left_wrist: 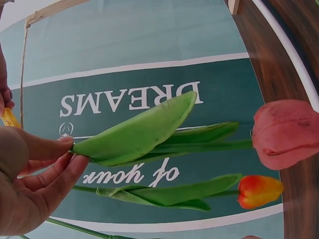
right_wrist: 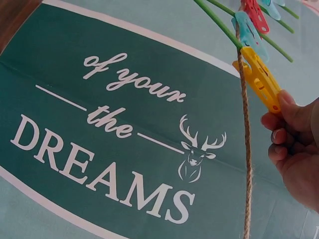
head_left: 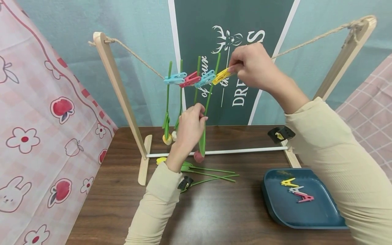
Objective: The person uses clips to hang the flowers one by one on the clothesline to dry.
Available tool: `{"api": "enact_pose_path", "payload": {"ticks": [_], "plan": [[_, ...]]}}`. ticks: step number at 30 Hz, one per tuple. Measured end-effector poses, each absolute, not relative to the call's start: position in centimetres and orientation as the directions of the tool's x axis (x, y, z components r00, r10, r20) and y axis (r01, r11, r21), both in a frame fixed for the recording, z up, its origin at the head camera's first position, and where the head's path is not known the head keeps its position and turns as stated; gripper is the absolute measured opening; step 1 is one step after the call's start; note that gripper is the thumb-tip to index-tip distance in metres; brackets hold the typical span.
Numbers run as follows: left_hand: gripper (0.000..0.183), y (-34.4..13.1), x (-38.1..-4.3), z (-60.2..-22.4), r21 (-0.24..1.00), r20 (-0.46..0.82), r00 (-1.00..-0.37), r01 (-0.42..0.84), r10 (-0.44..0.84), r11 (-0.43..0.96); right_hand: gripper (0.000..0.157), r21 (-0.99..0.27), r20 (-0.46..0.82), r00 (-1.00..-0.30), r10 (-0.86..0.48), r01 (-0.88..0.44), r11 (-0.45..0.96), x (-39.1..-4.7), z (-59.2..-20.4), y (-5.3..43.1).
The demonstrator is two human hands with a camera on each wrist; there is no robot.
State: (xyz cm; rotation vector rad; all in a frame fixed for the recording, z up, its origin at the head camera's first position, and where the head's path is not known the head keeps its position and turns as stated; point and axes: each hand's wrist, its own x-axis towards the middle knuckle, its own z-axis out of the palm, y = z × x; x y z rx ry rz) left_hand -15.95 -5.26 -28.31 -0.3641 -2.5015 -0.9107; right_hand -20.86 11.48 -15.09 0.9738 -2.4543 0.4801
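My left hand [head_left: 191, 126] pinches the stem of an upside-down pink tulip [left_wrist: 286, 134] at the base of its green leaf [left_wrist: 139, 132]. Above it, my right hand [head_left: 257, 69] pinches the handle end of a yellow clothespin [right_wrist: 261, 79], whose other end is at the tulip's stem and the twine [right_wrist: 247, 149]. To the left, two blue clothespins [head_left: 175, 78] and a red clothespin [head_left: 190, 79] sit on the twine. Other tulips hang there head down, including a red-and-yellow tulip [left_wrist: 259, 191]. My left hand partly hides the hanging flowers in the head view.
Wooden posts [head_left: 119, 92] hold the twine, joined low by a white rod [head_left: 239, 150]. Loose tulip stems [head_left: 214, 170] and a yellow bloom [head_left: 161, 160] lie on the table. At right, a blue tray [head_left: 275, 214] contains yellow, white and pink clothespins [head_left: 304, 197].
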Motion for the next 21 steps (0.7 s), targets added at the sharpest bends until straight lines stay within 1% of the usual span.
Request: {"api": "enact_pose_path", "payload": {"ticks": [6,15,21], "plan": [[0.013,-5.2,-15.9,-28.5,0.522,0.508,-0.854,0.407,0.11,0.749,0.014,-0.154,0.492,-0.663,-0.565,-0.705,0.693,-20.6,-15.1,11.1],[0.014,-5.2,-16.0,-28.5,0.532,0.493,-0.865,0.384,0.092,0.755,0.012,-0.153,0.441,-0.691,-0.572,-0.686,0.711,-20.5,-15.2,11.4],[0.01,-5.2,-15.9,-28.5,0.524,0.498,-0.863,0.383,0.092,0.761,0.021,-0.178,0.453,-0.708,-0.542,-0.668,0.723,-20.2,-15.6,12.2]]}}
